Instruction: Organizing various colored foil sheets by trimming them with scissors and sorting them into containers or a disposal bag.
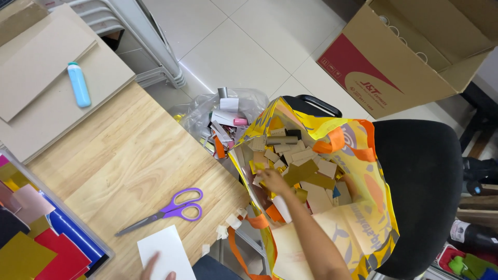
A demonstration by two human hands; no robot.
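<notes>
Hands at paper and scrap bag

Left hand (155, 267) lies flat, fingers spread, on white paper (166, 256) at the counter's (119, 155) near edge; farther right, right hand (272, 180) reaches into the yellow bag (363, 207) among cardboard scraps (306, 173), grip unclear.

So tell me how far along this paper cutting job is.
Done: many cut card scraps already fill the yellow bag, and the purple scissors lie set down on the wooden table. In hand: the right hand reaches into the bag; the left hand touches a white sheet. Left: uncut coloured sheets.
</notes>
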